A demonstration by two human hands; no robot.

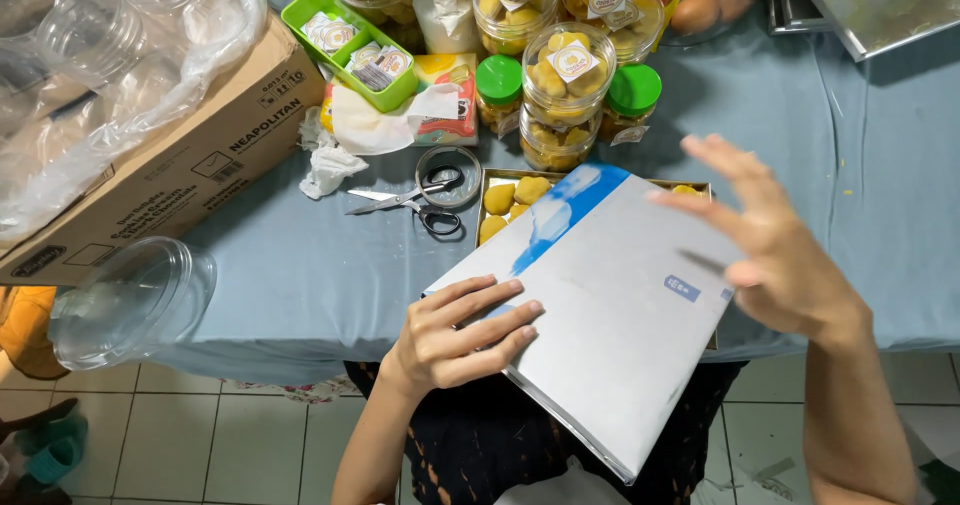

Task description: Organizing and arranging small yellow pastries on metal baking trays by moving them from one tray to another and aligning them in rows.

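Mid-step: fanning or covering, going by the blur. Left hand (462, 333) flat, fingers together, pressing the near-left corner of the grey sheet (620, 315), not clamped. Sheet lying over the tray (520, 177) of yellow cookies (500, 199), long axis running far-left to near-right, blue stripe pointing far. Right hand (770, 250) hovering over the sheet's right edge, fingers spread, blurred; possibly just touching. Next move calls for a steady hold at both edges.

Both forearms are bare, with no sleeves, watch or bracelets showing. The left hand (462, 333) and right hand (775, 240) wear no rings or gloves, and the nails on the fingers (510, 287) are short and unpainted. At bottom centre, a dark garment (490, 445) with pale speckles covers the lap.
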